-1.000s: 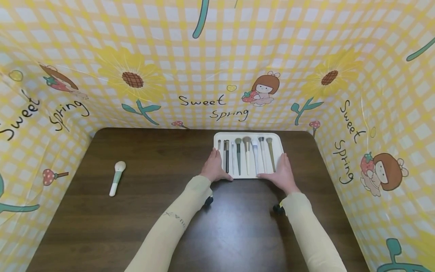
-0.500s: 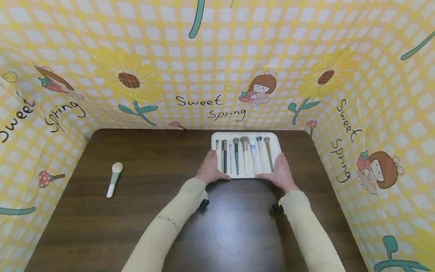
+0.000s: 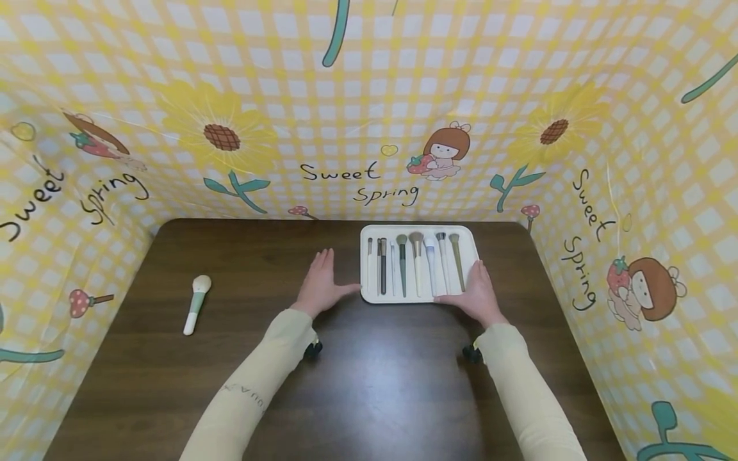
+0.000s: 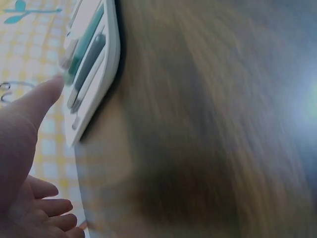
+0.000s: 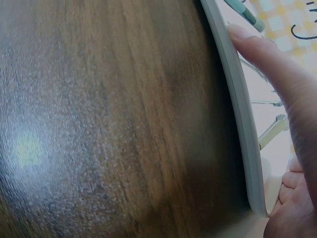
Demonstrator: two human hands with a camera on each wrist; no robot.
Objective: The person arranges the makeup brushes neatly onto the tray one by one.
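A white rectangular tray [image 3: 469,245] lies at the back of the table, with several makeup brushes [image 3: 403,272] side by side in it, heads toward the wall. My right hand [image 3: 480,296] rests against the tray's right front corner, thumb over the front rim and fingers along the right side. Left of the tray, my left hand [image 3: 319,282] is spread and holds nothing; its thumb points at the front left corner, and whether it touches cannot be told. Out on the left lies one makeup brush [image 3: 197,304] with a white head and a green-and-white handle.
The dark wooden table [image 3: 369,384] is enclosed at the back and sides by yellow checked cloth [image 3: 346,128] with printed flowers and figures. The tray stands close to the back cloth.
My left hand has come off the tray's left side and shifted left. The right hand stays at its corner. Tray and lone brush have kept their places.
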